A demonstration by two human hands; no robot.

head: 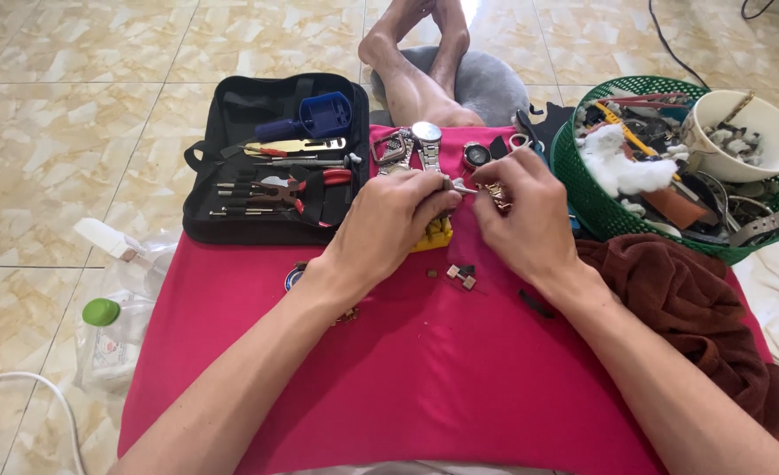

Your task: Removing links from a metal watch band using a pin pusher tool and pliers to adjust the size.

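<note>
A: What do the two hands do at the centre of the frame?

B: The left hand (398,220) is curled, its fingers pinched together on a thin metal tool (462,186) whose tip points right. The right hand (526,215) meets it, fingertips closed on a small gold-coloured watch band piece (497,195). Both hands are held close together just above the red surface (424,369), probably so that the tool tip can bear steadily on the small part.

A: What lies directly beneath them?

B: A yellow block (433,233) sits under the left hand, partly hidden. Loose small links (461,275) lie on the cloth just below centre, near enough to pick up.

A: And farther out?

B: Above the hands, several watches (417,145) lie in a row at the far edge of the surface. At upper left an open black tool case (275,158) presents pliers and screwdrivers in its loops, with a blue holder on top. At upper right a green basket (600,211) holds assorted parts, white wadding and a white bowl (746,132). A brown towel (697,308) lies at the right. A plastic bottle with a green cap (103,339) rests on the tiled floor at lower left.
</note>
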